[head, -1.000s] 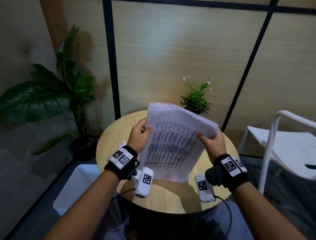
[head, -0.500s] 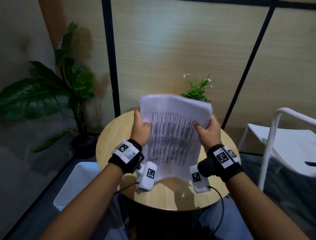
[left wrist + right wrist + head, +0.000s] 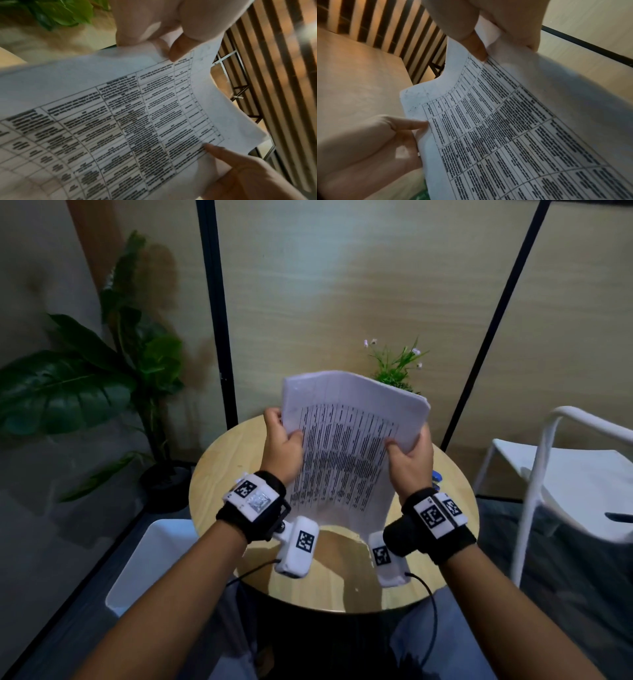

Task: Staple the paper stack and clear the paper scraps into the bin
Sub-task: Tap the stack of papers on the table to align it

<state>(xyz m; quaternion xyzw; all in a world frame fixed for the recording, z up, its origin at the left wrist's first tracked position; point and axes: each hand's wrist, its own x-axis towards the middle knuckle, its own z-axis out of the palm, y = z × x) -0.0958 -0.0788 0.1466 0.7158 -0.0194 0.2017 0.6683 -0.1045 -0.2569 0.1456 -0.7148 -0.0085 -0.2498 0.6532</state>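
I hold a stack of printed sheets (image 3: 346,453) upright over the round wooden table (image 3: 219,474), printed table facing me. My left hand (image 3: 286,441) grips its left edge, thumb on the front. My right hand (image 3: 406,455) grips the right edge the same way. The left wrist view shows the left thumb (image 3: 176,54) pinching the paper stack (image 3: 120,108), with the right hand (image 3: 240,169) at the opposite edge. The right wrist view shows the paper stack (image 3: 505,135) between the right thumb (image 3: 477,47) and the left hand (image 3: 376,142). The stack's lower edge hangs close to the table.
A blue object (image 3: 435,475) peeks out beside my right wrist, mostly hidden. A white bin (image 3: 150,563) stands on the floor at the table's left. A small potted plant (image 3: 394,368) sits behind the paper. A white chair (image 3: 561,474) is at the right, a large plant (image 3: 102,378) at the left.
The stack has turned from a tilt to the right to nearly square and upright. Both hands have moved closer together and slightly forward with it.
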